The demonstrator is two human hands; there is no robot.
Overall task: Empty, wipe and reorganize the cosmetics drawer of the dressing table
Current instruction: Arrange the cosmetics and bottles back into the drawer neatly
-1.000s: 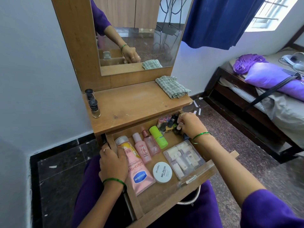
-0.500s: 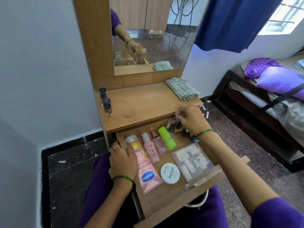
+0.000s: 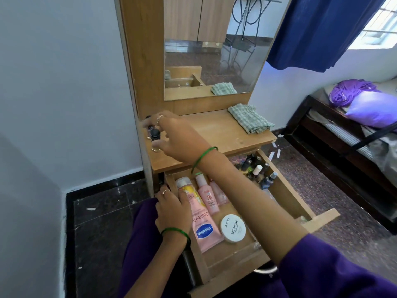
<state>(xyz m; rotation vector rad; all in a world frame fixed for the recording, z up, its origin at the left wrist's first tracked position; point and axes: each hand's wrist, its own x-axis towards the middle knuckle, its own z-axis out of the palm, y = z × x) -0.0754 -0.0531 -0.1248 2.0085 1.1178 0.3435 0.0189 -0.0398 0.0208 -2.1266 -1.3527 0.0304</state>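
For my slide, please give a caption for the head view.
Right hand setting small dark-capped bottle on wooden tabletop; left hand on open drawer.

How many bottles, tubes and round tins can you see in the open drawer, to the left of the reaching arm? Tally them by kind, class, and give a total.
Bottles: 3 (yellow bottle, pink pump bottle, pale pink bottle)
Tubes: 1 (pink tube)
Round tins: 1 (white tin)
Total: 5

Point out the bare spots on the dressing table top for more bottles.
The tabletop is bare between the right hand and the checked cloth, through to its front edge. The left rear corner is crowded: small dark bottles stand by the fingers.
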